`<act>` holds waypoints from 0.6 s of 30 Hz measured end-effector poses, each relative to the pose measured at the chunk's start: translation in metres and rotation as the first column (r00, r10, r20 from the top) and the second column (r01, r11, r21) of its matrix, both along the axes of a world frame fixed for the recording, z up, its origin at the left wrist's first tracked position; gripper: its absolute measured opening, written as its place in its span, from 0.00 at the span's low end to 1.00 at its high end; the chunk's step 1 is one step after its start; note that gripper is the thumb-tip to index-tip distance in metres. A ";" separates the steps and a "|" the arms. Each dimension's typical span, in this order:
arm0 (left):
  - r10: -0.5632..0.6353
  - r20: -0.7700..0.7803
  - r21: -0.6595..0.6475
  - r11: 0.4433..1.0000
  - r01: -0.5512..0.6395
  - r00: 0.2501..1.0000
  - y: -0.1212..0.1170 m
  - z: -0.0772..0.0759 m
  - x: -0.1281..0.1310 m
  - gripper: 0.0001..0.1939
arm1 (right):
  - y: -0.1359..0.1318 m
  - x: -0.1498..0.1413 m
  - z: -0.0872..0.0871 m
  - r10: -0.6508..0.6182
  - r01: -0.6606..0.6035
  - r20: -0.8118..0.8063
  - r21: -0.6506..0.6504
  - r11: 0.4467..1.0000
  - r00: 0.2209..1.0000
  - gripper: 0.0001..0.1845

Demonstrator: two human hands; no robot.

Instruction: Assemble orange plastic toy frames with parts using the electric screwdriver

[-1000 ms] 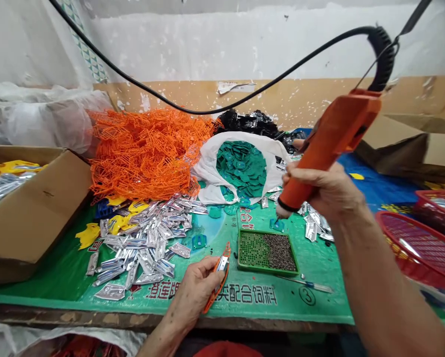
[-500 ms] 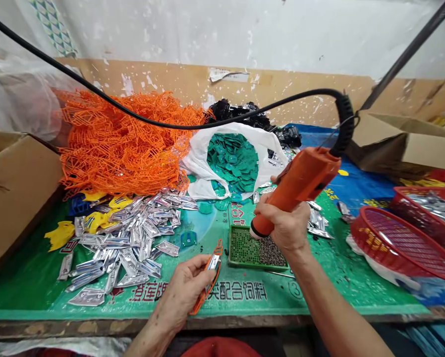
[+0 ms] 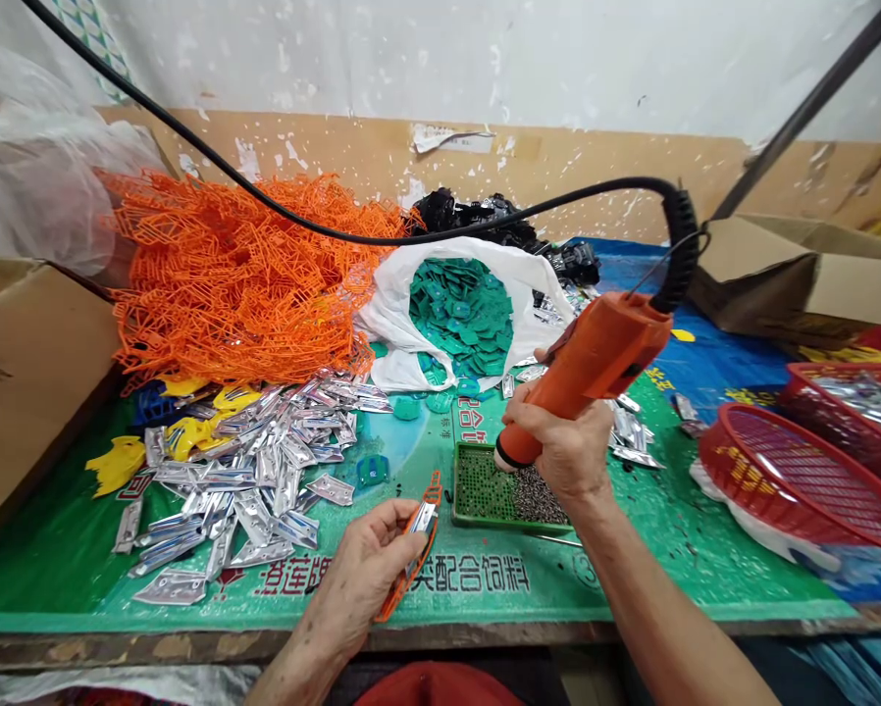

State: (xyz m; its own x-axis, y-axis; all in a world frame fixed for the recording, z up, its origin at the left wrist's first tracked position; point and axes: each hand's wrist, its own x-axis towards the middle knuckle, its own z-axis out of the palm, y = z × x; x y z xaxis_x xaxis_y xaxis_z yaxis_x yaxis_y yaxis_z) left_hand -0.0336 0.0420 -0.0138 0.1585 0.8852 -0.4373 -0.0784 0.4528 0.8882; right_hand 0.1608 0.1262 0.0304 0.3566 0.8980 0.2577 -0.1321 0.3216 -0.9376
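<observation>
A small orange plastic frame (image 3: 411, 569) with a silver foil piece (image 3: 424, 518) in it was held up by the left hand (image 3: 363, 579). The left fingers (image 3: 388, 520) were closed around the frame in a narrow grip. An orange power tool (image 3: 595, 368) was held by the right hand (image 3: 569, 451), and the right fingers (image 3: 525, 417) were wrapped tight around its body. A black coiled cord (image 3: 680, 245) was joined to the back of the tool.

The tip of the tool was kept over the back edge of a green tray (image 3: 470, 500), but it could not be told if the tray was touched. The tray was seen just under the right fingers, and it was filled with tiny dark bits (image 3: 536, 495). A big pile of silver foil pieces (image 3: 249, 480) was spread out to the left of the left fingers. Far past the fingers, a heap of orange plastic frames (image 3: 241, 284) and a white bag (image 3: 388, 333) of green plastic pieces (image 3: 459, 319) were seen. A red basket (image 3: 794, 480) was placed to the right of the right fingers. The pile and the tray were laid on a green tabletop (image 3: 632, 579).
</observation>
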 end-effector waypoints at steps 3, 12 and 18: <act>-0.008 -0.006 -0.012 1.000 0.007 1.000 0.000 0.000 0.000 0.14 | 0.000 0.000 -0.001 0.000 0.000 0.003 0.011 1.000 1.000 0.09; -0.016 -0.029 -0.012 1.000 0.016 0.999 -0.001 0.002 0.001 0.15 | -0.001 -0.001 0.000 -0.028 0.028 0.031 0.019 0.999 0.999 0.10; -0.003 -0.001 -0.013 1.000 0.003 1.000 -0.001 0.005 0.003 0.15 | 0.000 -0.001 -0.004 -0.017 0.017 0.032 0.016 1.000 0.999 0.12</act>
